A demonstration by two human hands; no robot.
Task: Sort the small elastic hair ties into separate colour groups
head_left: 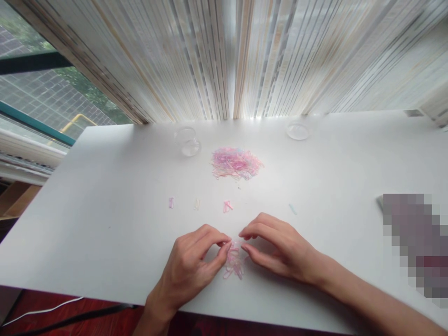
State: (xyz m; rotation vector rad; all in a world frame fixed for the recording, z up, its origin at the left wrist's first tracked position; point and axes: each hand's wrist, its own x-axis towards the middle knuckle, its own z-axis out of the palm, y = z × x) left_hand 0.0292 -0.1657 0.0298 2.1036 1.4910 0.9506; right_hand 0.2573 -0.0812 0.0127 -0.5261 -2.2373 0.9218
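Observation:
A small heap of pale pink elastic bands point(234, 268) lies on the white table near its front edge. Over its left side, my left hand point(196, 259) is closed in a pinch, thumb against forefinger; what sits between the tips is too small to make out. My right hand point(280, 245) hovers at the heap's right side, thumb and fingers apart with nothing visible between them. Beyond the hands, a row holds a few purple bands point(171, 202), cream bands point(197, 204), brighter pink bands point(227, 206) and a light blue band point(292, 208).
A larger pile of mixed pastel bands point(236, 163) lies farther back on the white table point(115, 186). Behind it stand a clear container point(190, 147) at left and a clear round lid or dish point(297, 131) at right. A striped curtain point(196, 60) borders the back edge. A blurred-out patch covers the right side.

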